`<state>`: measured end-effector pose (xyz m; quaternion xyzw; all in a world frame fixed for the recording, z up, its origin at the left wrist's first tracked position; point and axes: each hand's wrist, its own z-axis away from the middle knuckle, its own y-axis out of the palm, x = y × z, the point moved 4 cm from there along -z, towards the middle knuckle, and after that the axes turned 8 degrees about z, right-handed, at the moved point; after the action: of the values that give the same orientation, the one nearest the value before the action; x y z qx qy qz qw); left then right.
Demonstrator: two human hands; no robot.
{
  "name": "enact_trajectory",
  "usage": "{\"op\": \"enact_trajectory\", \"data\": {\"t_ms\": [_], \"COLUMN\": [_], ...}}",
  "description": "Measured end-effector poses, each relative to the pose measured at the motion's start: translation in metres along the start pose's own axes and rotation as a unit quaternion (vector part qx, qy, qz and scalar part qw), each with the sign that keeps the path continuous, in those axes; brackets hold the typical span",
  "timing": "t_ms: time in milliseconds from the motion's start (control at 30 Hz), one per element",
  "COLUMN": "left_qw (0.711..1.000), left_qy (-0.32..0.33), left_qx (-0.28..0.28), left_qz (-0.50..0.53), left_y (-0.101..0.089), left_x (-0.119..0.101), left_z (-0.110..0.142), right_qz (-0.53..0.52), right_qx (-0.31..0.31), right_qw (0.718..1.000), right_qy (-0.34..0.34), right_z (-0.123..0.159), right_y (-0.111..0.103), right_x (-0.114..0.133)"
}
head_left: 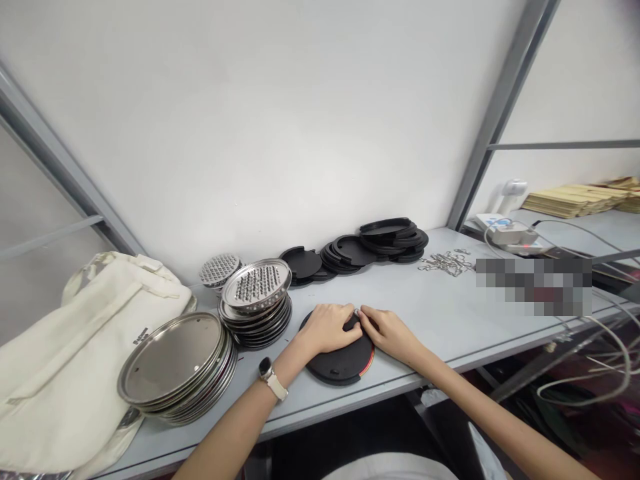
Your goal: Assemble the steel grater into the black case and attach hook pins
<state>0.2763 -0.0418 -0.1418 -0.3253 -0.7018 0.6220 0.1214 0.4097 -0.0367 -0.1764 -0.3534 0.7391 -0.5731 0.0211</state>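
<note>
A black round disc [330, 365] lies flat on the table near its front edge, with a red and yellow strip along its right rim. My left hand [330, 327] presses down on the disc's upper part, its fingers bent round the far rim and its thumb stretched to the right. At that same rim, my right hand [393, 333] has its thumb and forefinger pinched together. A tiny shiny metal piece [356, 312] shows between the fingertips of both hands; its exact shape is too small to tell. The fingers partly hide the disc's far side.
Stacked round metal plates [173, 360] and studded metal discs [257, 287] stand left. More black discs [355, 252] are piled along the wall. Small metal clips [447, 263] lie right of them. A cream bag [75, 360] fills the left end; cables [620, 353] hang at right.
</note>
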Motion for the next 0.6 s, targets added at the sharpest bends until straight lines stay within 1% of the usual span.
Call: {"op": "enact_trajectory", "data": {"t_ms": [600], "left_qw": [1.000], "left_qy": [-0.011], "left_qx": [0.004], "left_qz": [-0.005], "left_y": [-0.0019], "left_x": [-0.0014], "left_z": [0.0003], "right_qz": [0.006], "right_qx": [0.018], "right_qw": [1.000], "right_qy": [-0.003], "right_z": [0.0000], "right_y": [-0.0014], "right_x": [-0.0009]}}
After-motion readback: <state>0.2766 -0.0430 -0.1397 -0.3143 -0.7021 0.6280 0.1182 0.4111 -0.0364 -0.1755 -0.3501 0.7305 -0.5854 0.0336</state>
